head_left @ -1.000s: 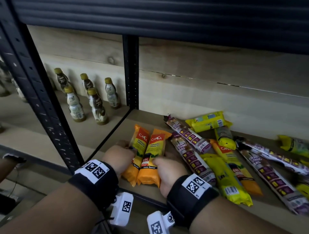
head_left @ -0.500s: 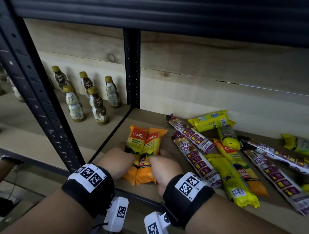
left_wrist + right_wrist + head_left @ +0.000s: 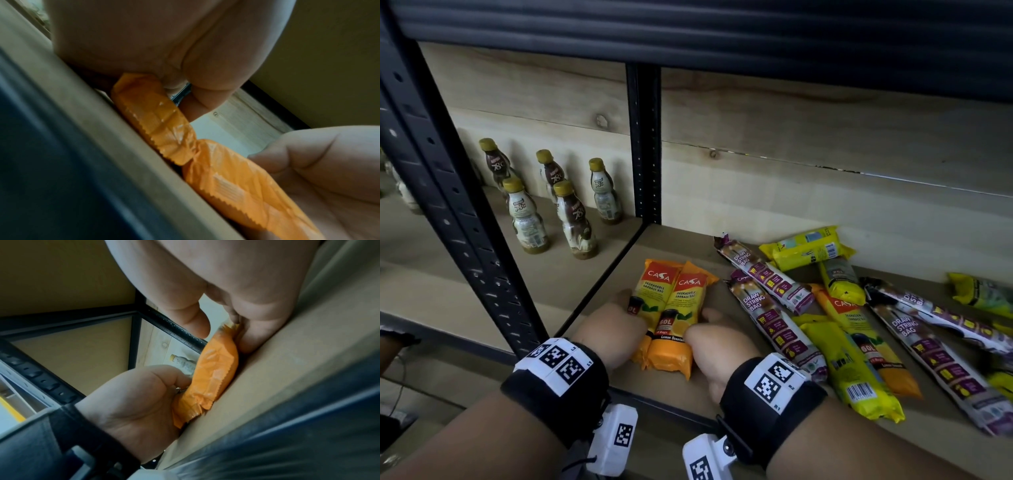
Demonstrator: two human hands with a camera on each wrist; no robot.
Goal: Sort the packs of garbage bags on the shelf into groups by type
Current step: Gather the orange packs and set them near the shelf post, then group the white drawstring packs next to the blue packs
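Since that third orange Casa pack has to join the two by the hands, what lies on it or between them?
A yellow plastic pack overlaps the third orange Casa pack; two purple-and-white drawstring packs lie between it and the orange pair.

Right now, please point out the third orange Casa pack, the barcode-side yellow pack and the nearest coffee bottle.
third orange Casa pack [image 3: 843, 306]: head view, red logo panel.
barcode-side yellow pack [image 3: 859, 390]: head view, barcode.
nearest coffee bottle [image 3: 575, 222]: head view, label.
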